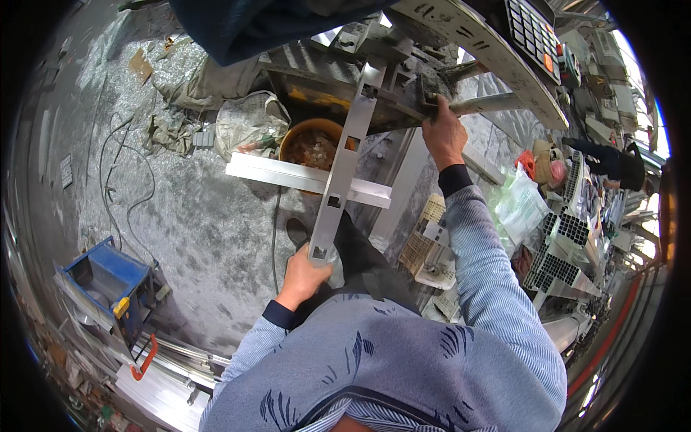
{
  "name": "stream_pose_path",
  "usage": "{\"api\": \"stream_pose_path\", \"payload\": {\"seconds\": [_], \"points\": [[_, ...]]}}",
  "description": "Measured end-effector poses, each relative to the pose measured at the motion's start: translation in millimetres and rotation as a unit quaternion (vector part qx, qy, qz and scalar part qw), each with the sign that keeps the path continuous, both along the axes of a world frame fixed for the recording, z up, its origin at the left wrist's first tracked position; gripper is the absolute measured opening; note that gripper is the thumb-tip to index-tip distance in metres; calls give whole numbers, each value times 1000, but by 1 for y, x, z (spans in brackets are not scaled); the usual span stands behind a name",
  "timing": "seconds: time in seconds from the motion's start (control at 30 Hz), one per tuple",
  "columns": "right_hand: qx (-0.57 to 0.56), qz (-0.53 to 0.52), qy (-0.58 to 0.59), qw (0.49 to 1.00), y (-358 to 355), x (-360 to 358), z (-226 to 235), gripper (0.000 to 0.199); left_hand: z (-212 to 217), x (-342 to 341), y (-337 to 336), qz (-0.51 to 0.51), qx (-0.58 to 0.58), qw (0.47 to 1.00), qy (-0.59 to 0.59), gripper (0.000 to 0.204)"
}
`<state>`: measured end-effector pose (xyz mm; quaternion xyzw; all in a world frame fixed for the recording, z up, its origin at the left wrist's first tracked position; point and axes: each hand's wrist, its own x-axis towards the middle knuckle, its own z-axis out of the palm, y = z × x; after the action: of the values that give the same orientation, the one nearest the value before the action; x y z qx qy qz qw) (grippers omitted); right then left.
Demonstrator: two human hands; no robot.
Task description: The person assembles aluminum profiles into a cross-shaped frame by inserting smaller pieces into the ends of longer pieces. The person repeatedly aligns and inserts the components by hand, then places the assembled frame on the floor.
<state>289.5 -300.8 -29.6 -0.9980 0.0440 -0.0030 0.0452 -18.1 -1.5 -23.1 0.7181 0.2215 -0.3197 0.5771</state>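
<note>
Closed around the near end of a long silver aluminium profile (336, 189) is my left hand (304, 276). Several square cutouts run along the profile, and its far end rests on a dark machine (392, 108). A second, bare aluminium bar (281, 171) lies crosswise beneath it. My right hand (445, 138) is closed at the machine's right side, on what looks like a dark handle (432, 99); the fingers are partly hidden. Under the crossing bars stands a yellow-rimmed bucket (289, 133) with scraps in it.
A keypad panel (531, 37) sits on the machine frame at upper right. On the left stand a blue metal cart (108, 270) and a dark cable (108, 162) on the floor. Stacked profiles (568, 230) and a person (612, 162) are at right.
</note>
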Motion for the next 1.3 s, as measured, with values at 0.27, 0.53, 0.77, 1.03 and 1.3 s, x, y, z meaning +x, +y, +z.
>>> {"api": "stream_pose_path", "payload": {"seconds": [0.27, 0.53, 0.77, 1.03, 1.3], "points": [[-140, 60, 91, 984, -1, 9, 19, 60, 5, 2, -2, 13, 2, 1000, -8, 37], [496, 24, 89, 864, 66, -44, -2, 67, 10, 4, -1, 16, 3, 1000, -16, 40], [679, -120, 174, 703, 127, -13, -4, 34, 8, 0, -1, 31, -9, 999, -31, 43], [758, -119, 255, 588, 137, -10, -17, 22, 5, -1, -1, 28, -12, 999, -34, 41], [789, -131, 246, 547, 134, -8, -27, 18, 8, 1, 1, 18, -4, 999, -33, 42]]}}
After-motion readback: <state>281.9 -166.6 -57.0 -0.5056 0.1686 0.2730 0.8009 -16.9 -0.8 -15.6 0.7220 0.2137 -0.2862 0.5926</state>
